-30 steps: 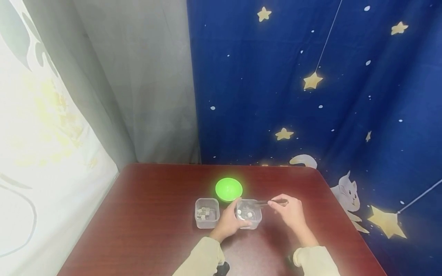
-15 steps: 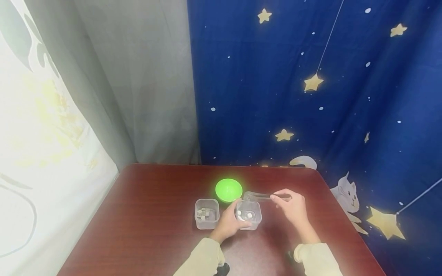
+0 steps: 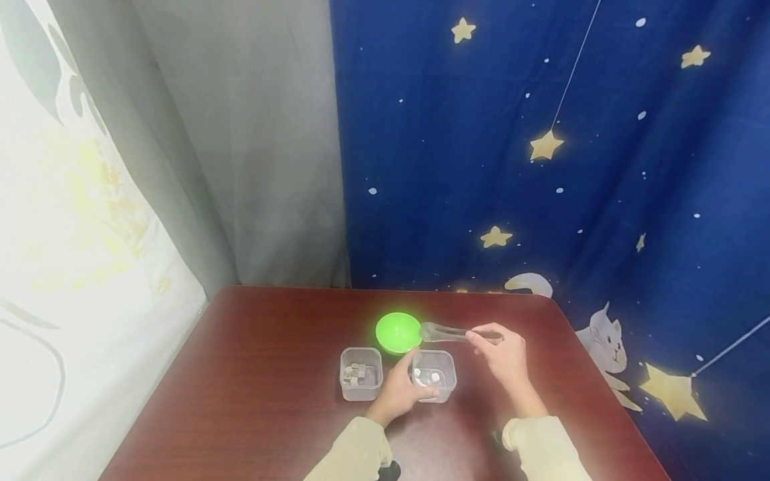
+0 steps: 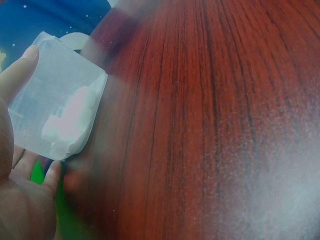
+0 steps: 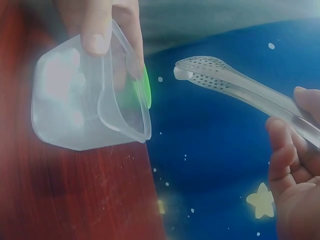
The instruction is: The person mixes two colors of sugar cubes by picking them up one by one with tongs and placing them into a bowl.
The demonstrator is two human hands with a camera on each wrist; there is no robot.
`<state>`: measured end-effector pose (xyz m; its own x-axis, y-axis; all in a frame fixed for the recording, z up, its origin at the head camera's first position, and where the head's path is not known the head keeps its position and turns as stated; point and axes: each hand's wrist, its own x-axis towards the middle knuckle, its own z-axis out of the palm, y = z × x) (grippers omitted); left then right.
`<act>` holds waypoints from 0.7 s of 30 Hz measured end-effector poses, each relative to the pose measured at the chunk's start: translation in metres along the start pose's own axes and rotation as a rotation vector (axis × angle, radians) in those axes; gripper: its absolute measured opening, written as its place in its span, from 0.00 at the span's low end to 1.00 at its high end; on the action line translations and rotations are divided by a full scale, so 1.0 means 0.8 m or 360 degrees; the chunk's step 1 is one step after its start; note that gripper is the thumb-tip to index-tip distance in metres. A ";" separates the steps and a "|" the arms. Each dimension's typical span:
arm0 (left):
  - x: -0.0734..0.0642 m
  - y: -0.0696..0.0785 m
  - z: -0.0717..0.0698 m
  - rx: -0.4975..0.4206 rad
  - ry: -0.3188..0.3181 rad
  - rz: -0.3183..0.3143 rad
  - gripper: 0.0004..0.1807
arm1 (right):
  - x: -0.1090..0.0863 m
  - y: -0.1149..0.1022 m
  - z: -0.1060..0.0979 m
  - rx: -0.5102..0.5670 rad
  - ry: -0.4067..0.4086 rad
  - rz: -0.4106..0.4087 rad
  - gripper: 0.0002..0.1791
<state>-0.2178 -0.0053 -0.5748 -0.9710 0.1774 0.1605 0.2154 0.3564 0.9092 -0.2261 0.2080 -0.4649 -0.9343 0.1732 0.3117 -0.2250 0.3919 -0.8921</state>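
My left hand grips a clear plastic container by its side, with several white pieces inside. In the left wrist view the same container shows the white pieces blurred through its wall. Thumb and fingers of my right hand pinch clear perforated tongs. Between the tong tips is a small white piece, seen in the right wrist view. In the head view those tips are at the right rim of a green bowl, just beyond the container.
A second clear container stands left of my left hand, holding several pale blocky pieces. All stand on a dark red wooden table. Behind the table hang a grey curtain and a blue starry curtain.
My right hand has lifted the tongs up out of the container and moved them away from me to the green bowl's rim. The left hand has kept its hold on the container.
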 end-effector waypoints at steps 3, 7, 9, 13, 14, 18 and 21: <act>0.000 0.000 0.000 0.0016 0.0006 -0.0010 0.55 | 0.003 0.000 0.005 0.0036 0.0009 0.0001 0.11; 0.000 0.000 0.000 0.0014 -0.0003 -0.0032 0.56 | 0.007 0.001 0.013 0.0072 0.0023 0.0000 0.12; -0.001 0.000 0.000 0.0016 -0.0005 -0.0032 0.55 | 0.009 0.001 0.016 0.0070 0.0031 -0.0003 0.13; -0.001 0.002 0.000 0.0016 -0.0002 -0.0018 0.55 | 0.013 0.003 0.023 0.0055 0.0042 -0.0009 0.13; -0.001 0.002 0.000 0.0009 0.0002 -0.0005 0.55 | 0.014 0.003 0.024 0.0049 0.0047 -0.0011 0.13; -0.001 0.001 0.000 0.0002 0.0003 0.0017 0.54 | 0.016 0.005 0.029 0.0041 0.0057 -0.0016 0.11; -0.001 0.000 0.001 0.0003 -0.0003 0.0006 0.54 | 0.016 0.006 0.032 0.0039 0.0053 -0.0023 0.10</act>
<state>-0.2170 -0.0049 -0.5748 -0.9699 0.1806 0.1635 0.2196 0.3576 0.9077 -0.2464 0.1890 -0.4734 -0.9211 0.1980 0.3353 -0.2458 0.3724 -0.8950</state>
